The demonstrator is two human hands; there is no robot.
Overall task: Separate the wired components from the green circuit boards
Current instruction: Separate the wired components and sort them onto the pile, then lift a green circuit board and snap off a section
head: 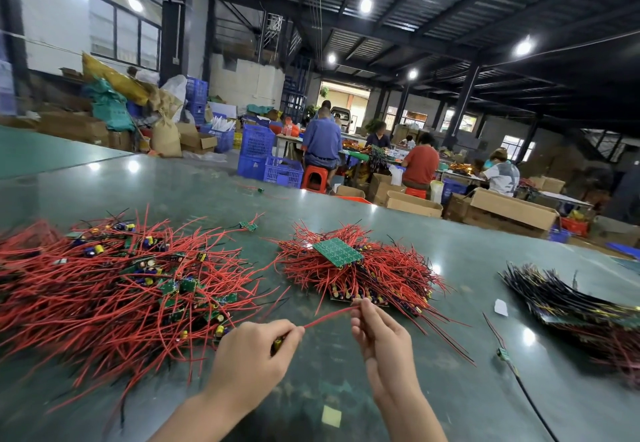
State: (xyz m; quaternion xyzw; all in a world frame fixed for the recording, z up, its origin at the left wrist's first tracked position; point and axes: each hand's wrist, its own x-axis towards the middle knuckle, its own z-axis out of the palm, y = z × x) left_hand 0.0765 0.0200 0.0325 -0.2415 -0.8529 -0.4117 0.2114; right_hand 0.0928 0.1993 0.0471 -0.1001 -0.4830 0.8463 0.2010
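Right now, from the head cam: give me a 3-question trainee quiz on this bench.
1. True or false: both hands hold the same red wire.
2. Which pile has a bare green panel lying on top? A) left pile B) middle pile C) black-wire pile
3. Fill in: the left hand also holds a small ____ component at the wire's end.

Key: 1 true; 2 B; 3 yellow. The right hand pinches the wire's other end.

Loose pile [114,279] left of stacked boards [353,268] on table [450,389]
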